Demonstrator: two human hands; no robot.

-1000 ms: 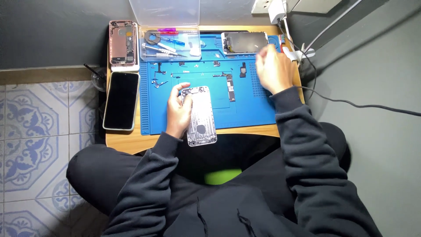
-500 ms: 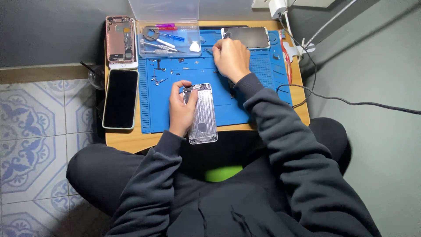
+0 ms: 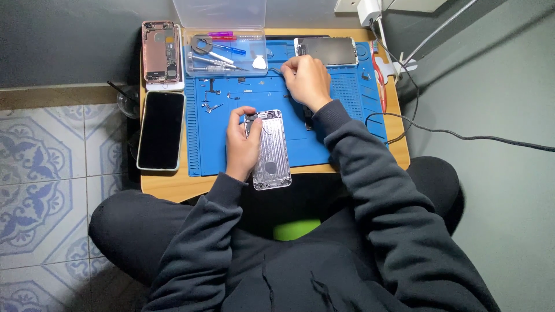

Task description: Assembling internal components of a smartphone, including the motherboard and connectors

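Left hand [image 3: 241, 143] is wrapped around the left edge of a silver phone housing [image 3: 272, 150], thumb and fingertips at its top corner. The housing lies open side up, its lower end hanging past the near edge of the blue repair mat [image 3: 289, 115] and the worktop [image 3: 173, 185].

Right hand [image 3: 305, 80] is up and to the right of the left hand, well clear of the housing and resting on the mat. Fingers are curled in narrow, pinched toward the thumb; a thin dark wire-like piece shows at the fingertips, but I can't tell whether it's actually held.

Just beyond the right hand: a detached screen panel [image 3: 325, 51] lying flat at the mat's far edge. To the left of that hand is a clear plastic tool tray [image 3: 226, 55] with its lid up, holding a screwdriver, tweezers and a white pick.

Beyond the left hand, small screws and brackets [image 3: 211, 104] are scattered on the mat. Further left of that hand, off the mat: a dark-screened phone [image 3: 161, 130] face up, and beyond it an opened rose-coloured phone body [image 3: 161, 53] showing its internals.

A black cable [image 3: 462, 137] runs off to the right of the right forearm.
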